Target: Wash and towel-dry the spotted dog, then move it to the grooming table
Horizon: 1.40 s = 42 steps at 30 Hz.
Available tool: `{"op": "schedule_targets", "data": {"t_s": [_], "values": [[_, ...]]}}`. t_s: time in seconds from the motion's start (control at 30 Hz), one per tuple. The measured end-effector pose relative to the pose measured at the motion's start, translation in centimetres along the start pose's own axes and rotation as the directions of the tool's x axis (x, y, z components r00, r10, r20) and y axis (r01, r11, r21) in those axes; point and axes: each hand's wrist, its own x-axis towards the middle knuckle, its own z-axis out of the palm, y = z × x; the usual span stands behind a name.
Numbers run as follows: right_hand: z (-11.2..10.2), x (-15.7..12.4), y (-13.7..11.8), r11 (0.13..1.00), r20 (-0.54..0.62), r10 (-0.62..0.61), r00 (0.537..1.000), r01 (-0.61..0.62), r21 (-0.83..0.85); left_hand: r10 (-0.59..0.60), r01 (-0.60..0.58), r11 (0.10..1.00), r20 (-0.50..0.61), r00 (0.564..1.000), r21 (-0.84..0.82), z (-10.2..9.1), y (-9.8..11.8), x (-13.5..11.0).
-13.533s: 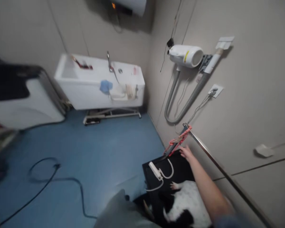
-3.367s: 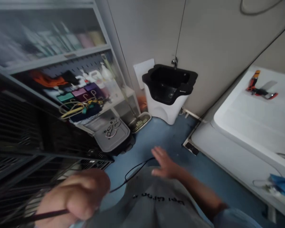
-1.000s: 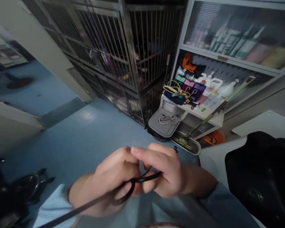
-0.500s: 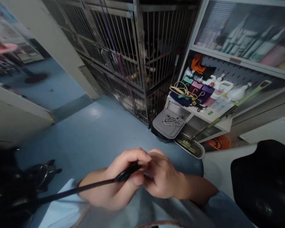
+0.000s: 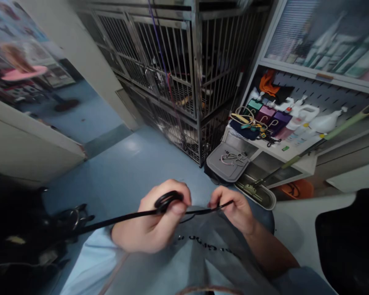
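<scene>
My left hand (image 5: 155, 223) is closed around a small coil of black cable (image 5: 167, 200), whose long end runs off to the lower left toward a dark machine (image 5: 15, 241). A little to the right, my right hand (image 5: 235, 209) pinches a stretch of the same cable between thumb and fingers. The cable is pulled taut between the two hands, over the grey apron (image 5: 197, 262) on my front.
Metal cages (image 5: 178, 69) stand ahead on the blue floor (image 5: 119, 168). To the right are a shelf unit with bottles and leashes (image 5: 273, 119), a grey bin lid (image 5: 229, 162) and a dustpan (image 5: 258, 194). A black basin (image 5: 350, 237) sits at lower right. An open doorway (image 5: 39, 90) is at left.
My hands have drawn apart, the right one sliding right along the cable, which is now stretched between them. The view has shifted slightly left.
</scene>
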Motion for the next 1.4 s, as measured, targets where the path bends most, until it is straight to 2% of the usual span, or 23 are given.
{"op": "schedule_targets", "data": {"t_s": [0.07,0.13,0.23,0.33,0.37,0.43,0.5,0.53,0.63,0.7,0.77,0.83,0.93,1.07,1.13,1.3,1.4], "values": [[1.3,1.6,-1.8,0.951,0.029,-0.185,0.982,0.186,-0.246,0.033,-0.034,0.999,0.095,0.995,0.011,-0.4,0.3,0.6],[2.9,2.9,-3.7,0.871,0.090,-0.284,0.955,0.296,-0.392,0.088,-0.089,0.996,0.162,0.983,0.004,-0.6,0.5,1.1],[5.0,4.0,-5.5,0.870,0.065,-0.315,0.947,0.315,-0.380,0.153,-0.150,0.988,0.204,0.967,-0.028,-0.6,0.2,1.4],[5.7,4.0,-5.8,0.918,-0.069,-0.318,0.945,0.289,-0.271,0.143,-0.143,0.990,0.226,0.964,-0.016,-0.8,-0.5,0.9],[5.4,3.9,-5.6,0.927,-0.078,-0.308,0.948,0.280,-0.251,0.128,-0.130,0.992,0.214,0.968,-0.003,-0.9,-0.7,0.6],[4.4,3.4,-4.9,0.945,0.003,-0.238,0.971,0.233,-0.230,0.099,-0.105,0.994,0.171,0.980,0.025,-1.1,-0.9,0.2],[3.2,2.8,-4.0,0.977,0.117,-0.103,0.988,0.123,-0.173,0.074,-0.081,0.995,0.135,0.988,0.051,-1.3,-1.0,0.1],[2.7,2.6,-3.5,0.991,0.132,-0.040,0.991,0.057,-0.125,0.064,-0.073,0.995,0.131,0.989,0.062,-1.3,-0.9,0.1],[1.9,2.0,-2.7,0.992,0.070,0.086,0.994,-0.092,0.085,0.041,-0.051,0.996,0.131,0.991,0.076,-1.5,-0.6,0.6],[1.8,2.0,-2.7,0.964,0.073,0.169,0.983,-0.180,0.195,0.041,-0.051,0.997,0.138,0.990,0.066,-1.6,-0.5,0.9],[2.0,2.3,-3.1,0.940,0.091,0.247,0.965,-0.261,0.218,0.044,-0.055,0.996,0.154,0.987,0.067,-1.7,-0.6,1.1],[2.3,2.6,-3.9,0.949,0.065,0.261,0.963,-0.268,0.164,0.051,-0.064,0.995,0.164,0.985,0.075,-1.7,-0.8,1.3],[2.7,3.1,-4.9,0.975,0.045,0.193,0.980,-0.196,0.103,0.075,-0.083,0.996,0.179,0.981,0.040,-1.8,-1.0,1.4],[3.4,3.2,-5.6,0.995,0.112,0.092,0.989,-0.096,0.025,0.142,-0.132,0.989,0.231,0.962,-0.059,-2.0,-1.0,1.7],[3.7,3.3,-5.8,0.999,0.109,0.032,0.994,-0.027,-0.046,0.188,-0.172,0.982,0.267,0.945,-0.084,-2.3,-0.9,1.9],[4.8,2.9,-6.1,0.974,0.031,-0.097,0.995,0.101,-0.204,0.309,-0.290,0.951,0.328,0.892,-0.107,-2.7,-0.9,2.0],[5.5,2.4,-6.0,0.905,-0.046,-0.209,0.977,0.175,-0.388,0.329,-0.311,0.944,0.345,0.879,-0.107,-2.9,-0.9,2.1]]}}
